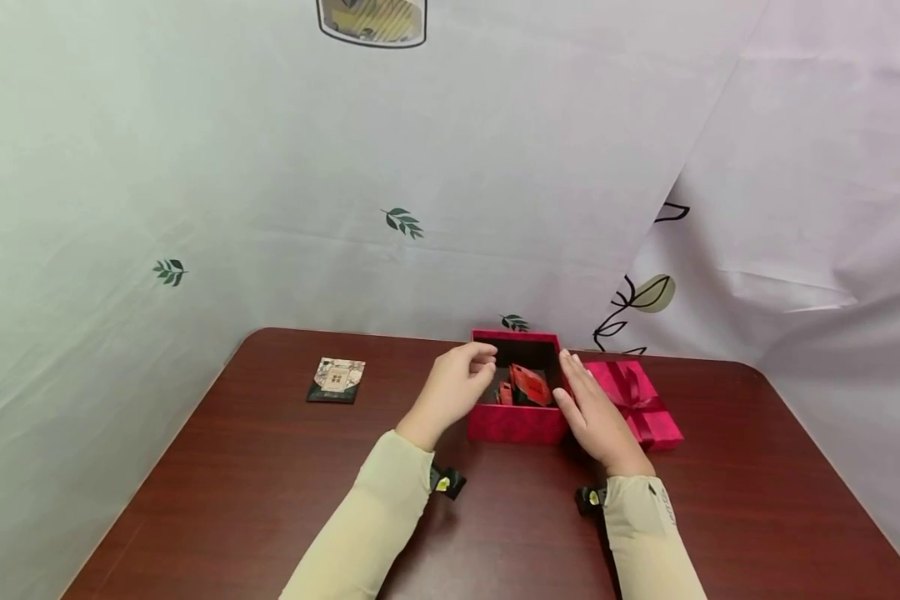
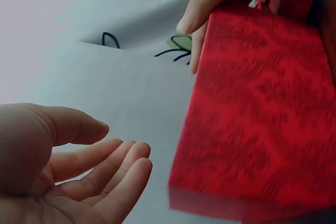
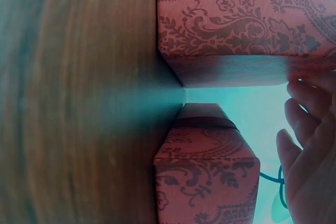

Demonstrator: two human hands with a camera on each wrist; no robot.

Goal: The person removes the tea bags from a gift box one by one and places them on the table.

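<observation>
A red patterned gift box (image 1: 517,424) stands uncovered at the back of the table, with red packets (image 1: 530,386) lying in its dark interior. Over the box's left side is my left hand (image 1: 456,382), its fingers loosely bent. The left wrist view shows nothing between that thumb and those fingers, and a gap between the hand and the box wall (image 2: 262,108). My right hand (image 1: 598,421) lies along the box's right rim with straight fingers, the thumb toward the inside. Beside the box, partly behind the right hand, lies the red lid (image 1: 663,425) with a dark red ribbon.
A flat square packet (image 1: 336,379), pale and dark green, lies apart on the left of the brown table (image 1: 255,500). A white patterned cloth (image 1: 270,167) hangs right behind the table's back edge.
</observation>
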